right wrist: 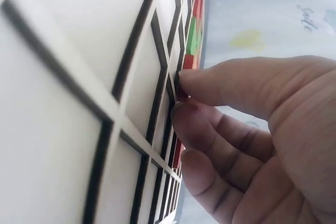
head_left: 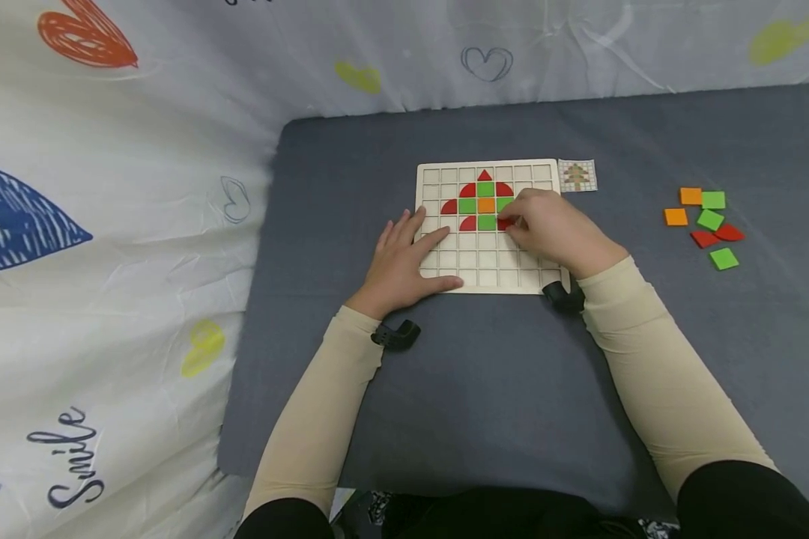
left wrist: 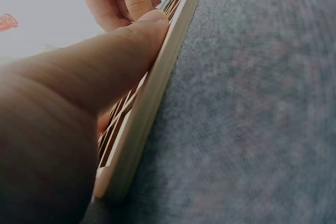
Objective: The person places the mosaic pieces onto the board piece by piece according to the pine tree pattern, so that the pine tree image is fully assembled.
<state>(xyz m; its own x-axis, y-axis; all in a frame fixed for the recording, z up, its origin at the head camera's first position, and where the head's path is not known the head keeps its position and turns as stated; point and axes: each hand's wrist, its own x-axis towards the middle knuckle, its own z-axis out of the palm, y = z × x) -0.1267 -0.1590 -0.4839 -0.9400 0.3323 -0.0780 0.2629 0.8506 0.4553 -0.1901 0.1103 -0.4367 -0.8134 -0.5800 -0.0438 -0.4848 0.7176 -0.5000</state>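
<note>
A pale wooden grid board (head_left: 479,281) lies on the grey table with coloured tiles set in its upper middle cells. Among them are a red triangle (head_left: 485,176), several red curved tiles, green squares (head_left: 486,223) and an orange square (head_left: 486,205). Fingers spread, my left hand (head_left: 407,262) rests on the board's left side, its thumb along the near edge. My right hand (head_left: 556,228) pinches a red tile (head_left: 504,224) at the right end of the lowest tile row. In the right wrist view, thumb and fingertips stand right at the grid, partly covering that tile.
A small pattern card (head_left: 577,176) showing a tree shape lies against the board's upper right corner. Farther right, loose orange (head_left: 691,196), green (head_left: 723,259) and red tiles (head_left: 729,233) lie scattered on the table (head_left: 458,404). A printed white cloth (head_left: 141,247) hangs behind and at left.
</note>
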